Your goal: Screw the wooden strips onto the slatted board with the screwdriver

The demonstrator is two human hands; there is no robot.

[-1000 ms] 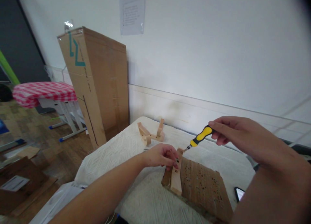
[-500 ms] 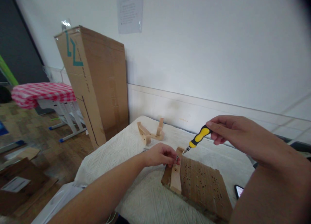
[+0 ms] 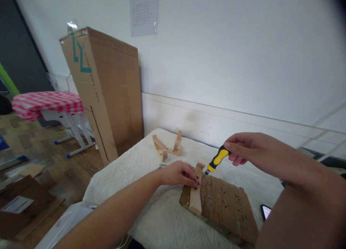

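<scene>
A yellow and black screwdriver (image 3: 218, 157) is pinched by the end of its handle in my right hand (image 3: 244, 146). It slants down to the left, its tip beside a pale wooden strip (image 3: 195, 200). My left hand (image 3: 183, 175) rests at that strip, thumb and fingers pinched around a small metal screw (image 3: 197, 182) over it. The strip lies across the left end of a brown board (image 3: 227, 205) that is pitted with many small holes. Whether the tip touches the screw, I cannot tell.
Joined wooden pieces (image 3: 167, 150) lie farther back on the white-covered table (image 3: 113, 184). A phone (image 3: 266, 212) sits at the right edge. Left of the table stands a tall cardboard box (image 3: 113, 97), with a checked-cloth table (image 3: 48, 104) beyond it. A white wall (image 3: 216, 61) rises behind.
My right hand and the screwdriver have moved slightly down and left. My left fingers, with the screw, have shifted a little nearer along the strip.
</scene>
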